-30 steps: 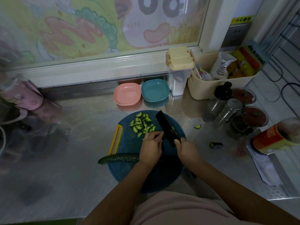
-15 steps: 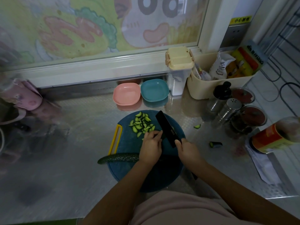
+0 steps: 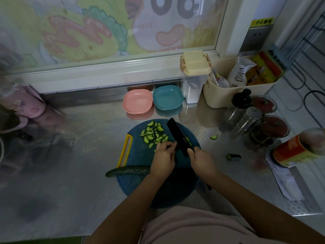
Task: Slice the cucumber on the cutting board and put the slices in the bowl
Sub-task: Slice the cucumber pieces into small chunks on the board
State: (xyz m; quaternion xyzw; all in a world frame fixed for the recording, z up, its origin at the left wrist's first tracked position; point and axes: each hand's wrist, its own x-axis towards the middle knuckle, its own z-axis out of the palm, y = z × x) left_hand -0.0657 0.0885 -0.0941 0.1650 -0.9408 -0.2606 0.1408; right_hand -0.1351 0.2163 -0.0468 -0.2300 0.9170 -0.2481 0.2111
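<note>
The knife (image 3: 177, 136) is gripped by the right hand (image 3: 202, 160); left hand (image 3: 163, 157) fingers (image 3: 169, 144) are curled beside it, hold hidden. The cucumber (image 3: 130, 170), likely firm and slick, is best pinned mid-length.

- Grey metal worktop (image 3: 88, 141): sheet metal with a fine embossed pattern, semi-glossy; it mirrors the items standing on it.
- Round dark blue plastic cutting board (image 3: 139, 155): matt face; glossy yellow plastic handle (image 3: 129, 137) at its 9 o'clock edge.
- Black knife (image 3: 177, 136): blade finish dark and matt.
- Dark green cucumber (image 3: 130, 170), at 8 o'clock on the board: skin bumpy, slightly glossy.
- Pale green cucumber slices (image 3: 153, 134), at 12 o'clock: smooth cut faces.
- Pink square plastic bowl (image 3: 137, 103) and teal square plastic bowl (image 3: 168, 100), beyond 12 o'clock: smooth, satin.
- Cream plastic basket (image 3: 221, 95), at 1 o'clock: smooth, matt.
- Cylindrical metal shaker (image 3: 246, 121), at 2 o'clock: polished, reflective.
- White paper sheet (image 3: 284, 180), at 4 o'clock: matt, creased.
- Pink cloth garment (image 3: 184, 226), at 6 o'clock: soft, matt.
</note>
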